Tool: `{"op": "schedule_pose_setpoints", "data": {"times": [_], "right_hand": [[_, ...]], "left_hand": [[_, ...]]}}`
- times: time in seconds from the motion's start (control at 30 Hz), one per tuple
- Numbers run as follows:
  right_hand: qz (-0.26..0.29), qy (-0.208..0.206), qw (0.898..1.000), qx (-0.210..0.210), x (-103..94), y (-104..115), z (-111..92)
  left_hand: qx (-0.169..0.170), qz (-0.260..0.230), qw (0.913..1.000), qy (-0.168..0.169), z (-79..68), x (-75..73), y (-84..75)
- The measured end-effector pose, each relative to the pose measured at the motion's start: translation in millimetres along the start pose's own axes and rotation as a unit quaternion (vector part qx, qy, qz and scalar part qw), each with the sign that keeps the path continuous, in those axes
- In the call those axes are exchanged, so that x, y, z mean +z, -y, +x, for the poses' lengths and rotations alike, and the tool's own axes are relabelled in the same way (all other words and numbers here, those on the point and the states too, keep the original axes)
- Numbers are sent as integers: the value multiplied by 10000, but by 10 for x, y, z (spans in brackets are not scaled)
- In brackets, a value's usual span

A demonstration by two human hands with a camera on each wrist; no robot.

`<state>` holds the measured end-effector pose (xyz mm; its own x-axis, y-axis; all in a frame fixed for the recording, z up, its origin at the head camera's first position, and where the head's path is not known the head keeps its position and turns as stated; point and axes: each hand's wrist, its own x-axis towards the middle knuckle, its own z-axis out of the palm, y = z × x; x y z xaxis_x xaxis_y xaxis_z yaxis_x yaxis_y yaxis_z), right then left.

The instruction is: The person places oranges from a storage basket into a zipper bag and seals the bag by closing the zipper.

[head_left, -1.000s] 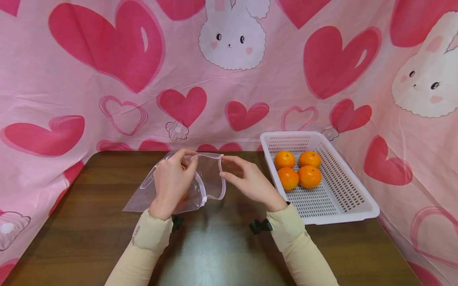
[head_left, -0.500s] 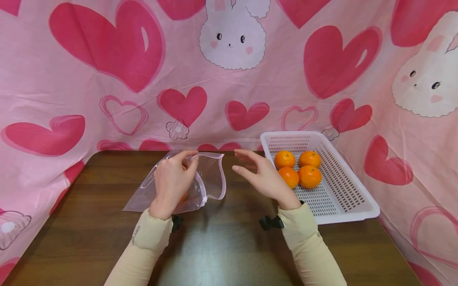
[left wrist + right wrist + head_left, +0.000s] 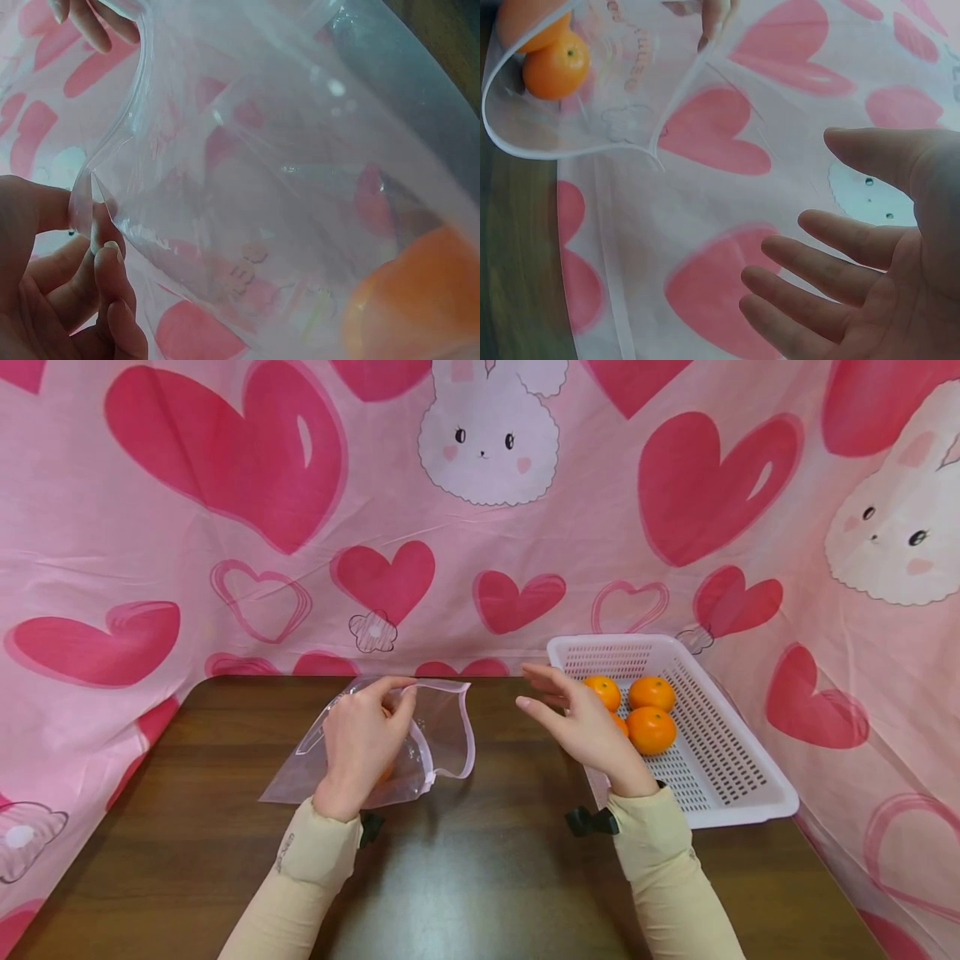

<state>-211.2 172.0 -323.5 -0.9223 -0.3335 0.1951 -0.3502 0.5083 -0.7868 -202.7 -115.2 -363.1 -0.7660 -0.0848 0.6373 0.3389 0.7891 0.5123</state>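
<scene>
Clear plastic edged in pale pink forms a bag (image 3: pixel 447 731) on the far left part of a dark wooden surface (image 3: pixel 465 885), its mouth gaping towards the right. At least two oranges (image 3: pixel 556 66) sit inside it. The left hand (image 3: pixel 363 739) pinches the film at the mouth's edge between thumb and fingers, while the right hand (image 3: pixel 588 722) holds nothing; its fingers are spread in the air between the bag and a white slotted basket (image 3: pixel 723 752) on the right. Four more oranges (image 3: pixel 651 731) cluster at the basket's far left, one largely hidden behind that hand. The weak point seems to be the mouth: only one part of the edge is held, and the right-hand lip stands unsupported, so a loosened pinch could let the thin film sag shut. Anything pushed against that soft lip might fold it inwards or drag the bag along the surface. Raising the closed end on the left could also send the round fruit rolling out. On the right, a wrist passing too low might catch the basket's rim and shift it, and because its oranges sit so close together, a clumsy grasp at one could set its neighbours rolling.
</scene>
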Motion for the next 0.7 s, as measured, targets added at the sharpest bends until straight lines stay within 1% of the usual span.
{"op": "schedule_pose_setpoints", "data": {"times": [0.1,0.3,0.43,0.57,0.7], "right_hand": [[-73,-70,9999,95,-52,-23,-21],[-246,-258,9993,107,-156,-112,-47],[-273,-377,9988,154,-236,-165,-54],[-175,-459,9987,153,-318,-197,-58],[-278,-519,9977,330,-409,-221,-69]], "left_hand": [[-11,8,10000,15,-3,3,2],[-26,-36,10000,34,-4,-1,-1],[-10,-36,10000,11,-4,-8,-1],[1,-21,10000,-8,-2,-9,2],[-7,-3,10000,-1,-4,-8,4]]}}
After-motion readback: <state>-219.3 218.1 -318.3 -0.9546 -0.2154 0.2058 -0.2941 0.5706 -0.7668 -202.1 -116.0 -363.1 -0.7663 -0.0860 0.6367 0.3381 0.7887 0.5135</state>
